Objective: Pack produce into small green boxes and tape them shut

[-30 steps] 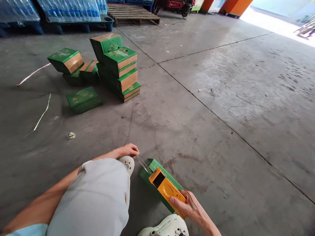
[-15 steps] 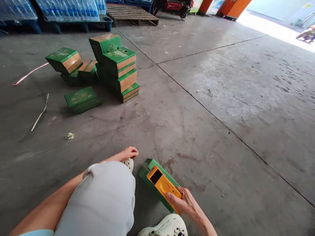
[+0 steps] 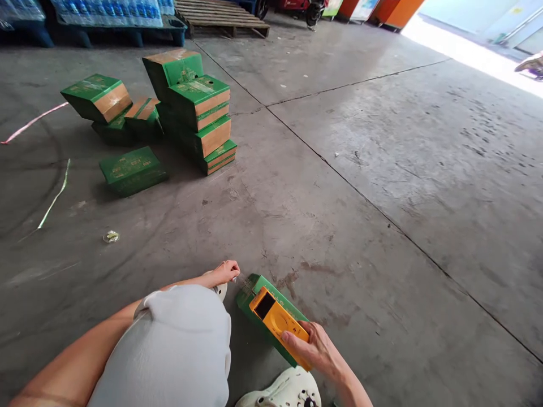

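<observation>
My right hand (image 3: 311,342) is wrapped round the lower end of a yellow device (image 3: 282,325) with a dark screen and a round dial. The device lies over a green box (image 3: 271,299) on the floor, just in front of my feet. Left of the box's far end, my left hand (image 3: 229,271) is closed in a pinch. A thin clear strip seems to run from its fingertips to the box's end; it is too faint to make out fully.
Stacked green and brown boxes (image 3: 199,113) stand ahead on the left, a single green box (image 3: 133,169) nearer. Wrapped bottles (image 3: 110,11), a wooden pallet (image 3: 220,17) and orange bins (image 3: 392,11) line the back. Pale shoes (image 3: 284,390) flank the near box.
The view has shifted slightly, moving the stacked boxes left in the picture. My left hand has turned, and a faint strip now shows near its fingertips. My right hand still holds the yellow device.
</observation>
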Tool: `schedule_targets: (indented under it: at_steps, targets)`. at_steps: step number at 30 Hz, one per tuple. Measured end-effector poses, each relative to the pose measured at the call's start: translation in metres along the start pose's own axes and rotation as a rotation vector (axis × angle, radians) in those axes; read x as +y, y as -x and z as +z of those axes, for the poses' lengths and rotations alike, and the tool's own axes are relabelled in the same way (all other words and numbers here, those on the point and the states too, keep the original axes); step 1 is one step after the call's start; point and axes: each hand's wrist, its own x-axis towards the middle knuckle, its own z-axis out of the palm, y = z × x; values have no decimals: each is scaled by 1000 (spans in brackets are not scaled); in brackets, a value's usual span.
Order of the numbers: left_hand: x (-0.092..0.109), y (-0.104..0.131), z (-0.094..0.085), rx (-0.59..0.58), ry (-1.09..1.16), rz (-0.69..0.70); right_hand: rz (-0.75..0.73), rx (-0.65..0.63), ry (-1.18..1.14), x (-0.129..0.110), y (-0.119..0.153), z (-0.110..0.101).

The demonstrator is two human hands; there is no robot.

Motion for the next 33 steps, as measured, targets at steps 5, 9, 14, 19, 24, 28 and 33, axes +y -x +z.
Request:
schedule_targets:
  at_steps: [5, 9, 14, 19, 24, 28, 33]
  targets:
    - [-1, -4, 25, -31, -60, 21, 22, 39, 116, 11, 7, -1]
    - [0, -2, 44, -43, -93, 40, 23, 32, 97, 12, 12, 0]
    - [0, 1, 65, -72, -127, 82, 15, 16, -5, 7, 17, 1]
    - [0, 12, 82, -73, -153, 73, 8, 6, -50, 4, 22, 0]
    - [-2, 25, 85, -103, -152, 70, -3, 35, -9, 6, 23, -1]
    - [-1, 37, 66, -181, -44, 52, -31, 24, -13, 8, 23, 0]
    - [20, 51, 50, -363, 269, -54, -23, 34, -13, 11, 22, -1]
